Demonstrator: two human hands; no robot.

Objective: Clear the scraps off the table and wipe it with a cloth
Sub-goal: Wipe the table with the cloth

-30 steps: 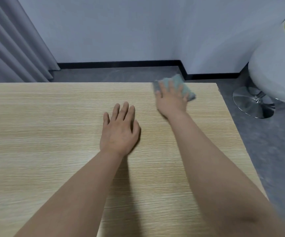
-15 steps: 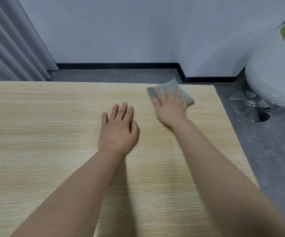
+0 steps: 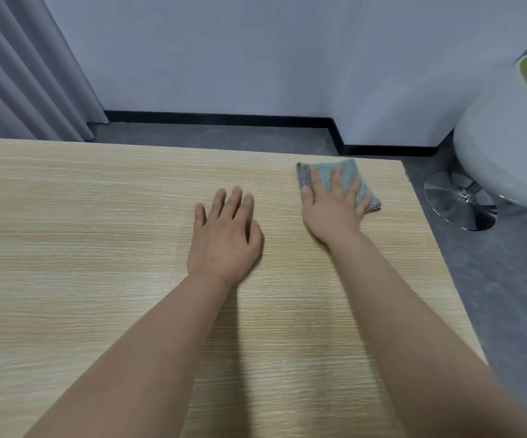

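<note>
step: wiping, no scraps seen | R hand (image 3: 331, 213) flat, pressing cloth (image 3: 349, 173) nr far-right corner of table (image 3: 66, 248) | L hand (image 3: 224, 241) flat, bracing, holds nothing | next: prob sweep cloth across rest

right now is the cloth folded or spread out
Folded. The cloth lies as a small thick pad under the flat right hand, a grey woven underside showing at its edges, near the table's far right corner.

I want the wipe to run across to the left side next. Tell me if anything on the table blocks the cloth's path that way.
Only the person's own left hand, lying flat on the table just left of the cloth, which the right hand presses flat near the far right corner. Beyond that hand, no scraps or objects show on the wood.
</note>
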